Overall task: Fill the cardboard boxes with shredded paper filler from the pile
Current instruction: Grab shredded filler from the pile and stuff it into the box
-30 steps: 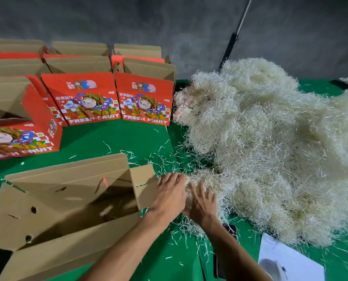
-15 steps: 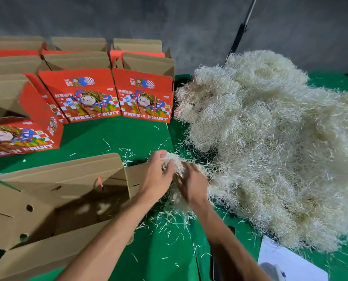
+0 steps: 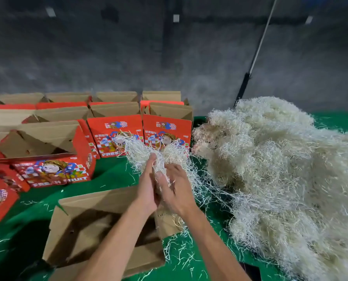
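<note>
- The left hand (image 3: 148, 191) and the right hand (image 3: 176, 189) press together around a clump of pale shredded paper filler (image 3: 159, 154), fingers curled into its lower strands; the clump is lifted above the far right corner of the open brown cardboard box (image 3: 100, 226) that sits at the near edge of the green-covered desk (image 3: 112, 175).
- The box appears empty inside, so I judge the filling of it has barely begun.
- The big heap of pale shredded paper (image 3: 280, 179) covers the right side of the desk, and long strands trail from the clump back towards it.
- Risk: those trailing strands may drag extra filler off the heap or pull part of the clump loose, scattering it on the desk beside the box, where loose shreds already lie.
- Risk: only the clump's base is held, and its top fans out wide; the loose upper part could shed strands outside the box.
- Risk: the box's right flap (image 3: 169, 222) stands up just beneath the hands; a forearm or falling clump could fold it inwards and block the opening.
- Risk: the clump hovers near the box's corner rather than its middle, so a release here would likely spill over the rim.
- Red printed fruit boxes (image 3: 167, 134) with open brown flaps stand in rows along the far left edge; stray strands could reach the nearest ones.
</note>
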Demonstrator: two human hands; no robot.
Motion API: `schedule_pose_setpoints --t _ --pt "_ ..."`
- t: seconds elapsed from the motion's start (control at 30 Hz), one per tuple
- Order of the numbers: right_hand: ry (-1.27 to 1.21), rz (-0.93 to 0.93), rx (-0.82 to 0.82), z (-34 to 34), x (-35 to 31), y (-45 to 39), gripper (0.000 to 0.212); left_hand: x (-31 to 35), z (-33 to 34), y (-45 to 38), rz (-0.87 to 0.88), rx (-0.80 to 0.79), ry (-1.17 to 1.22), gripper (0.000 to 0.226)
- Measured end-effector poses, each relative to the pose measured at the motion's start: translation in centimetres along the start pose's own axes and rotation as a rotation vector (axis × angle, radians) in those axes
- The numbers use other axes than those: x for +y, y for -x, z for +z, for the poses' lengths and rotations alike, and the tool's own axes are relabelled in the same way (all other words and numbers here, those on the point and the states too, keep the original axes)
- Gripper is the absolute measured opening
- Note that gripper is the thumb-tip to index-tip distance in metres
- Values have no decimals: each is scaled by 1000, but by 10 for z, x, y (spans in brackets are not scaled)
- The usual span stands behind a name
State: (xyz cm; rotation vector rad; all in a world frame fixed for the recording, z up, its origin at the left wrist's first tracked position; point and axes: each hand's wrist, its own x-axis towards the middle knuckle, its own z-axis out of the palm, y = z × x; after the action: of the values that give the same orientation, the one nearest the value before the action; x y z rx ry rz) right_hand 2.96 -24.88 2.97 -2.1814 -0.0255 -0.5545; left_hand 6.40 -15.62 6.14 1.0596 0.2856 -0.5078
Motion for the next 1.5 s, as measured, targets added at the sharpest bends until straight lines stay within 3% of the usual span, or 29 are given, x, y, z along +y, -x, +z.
schedule_pose_setpoints --t 0.07,0.13,0.2,0.27,0.33,0.4,0.47,0.6,0.63,0.7,0.8,0.93,0.97,1.03,1.1,1.2,1.3,1.33,1.43,1.5 --pt "-6 -124 65 8 -15 -3 57 20 -19 4 54 52 34 67" --pt "-114 -132 219 22 -24 0 41 38 -38 9 96 43 148 53" --pt "-288 129 237 35 -36 7 47 53 -56 17 127 -16 264 50" --pt "-478 470 73 47 -53 12 64 61 -74 25 140 -77 327 53" --pt "-797 554 -53 62 -67 14 78 63 -91 32 128 -51 293 69" --pt "-1001 519 -83 72 -78 12 75 59 -106 36 123 121 109 88" --pt "-930 475 -90 79 -96 17 76 51 -117 47 133 262 -132 101" --pt "-692 312 27 95 -113 34 45 34 -132 61 474 224 -748 42" --pt "-665 307 45 98 -114 37 43 35 -137 65 486 218 -829 38" --pt "-607 372 62 101 -113 41 62 38 -150 71 364 158 -904 29" --pt "-557 515 36 104 -101 44 77 39 -172 80 196 99 -671 66" --pt "-643 607 90 110 -104 52 85 38 -175 85 225 117 -292 43" --pt "-613 554 60 112 -106 57 82 33 -171 86 229 136 -231 39" --pt "-443 398 5 120 -112 67 56 24 -163 86 218 287 -109 49" --pt "-384 346 82 129 -112 75 41 17 -163 83 273 432 -15 62" --pt "-352 423 173 137 -112 74 61 11 -164 83 446 420 -187 64" --pt "-401 389 196 137 -119 70 24 -9 -168 80 431 340 -443 58" --pt "-415 414 143 134 -117 67 22 -8 -173 78 388 328 -488 53" --pt "-422 568 14 118 -96 58 62 20 -194 69 267 397 -287 42" --pt "-473 627 70 115 -92 54 64 32 -194 69 247 484 -121 32"
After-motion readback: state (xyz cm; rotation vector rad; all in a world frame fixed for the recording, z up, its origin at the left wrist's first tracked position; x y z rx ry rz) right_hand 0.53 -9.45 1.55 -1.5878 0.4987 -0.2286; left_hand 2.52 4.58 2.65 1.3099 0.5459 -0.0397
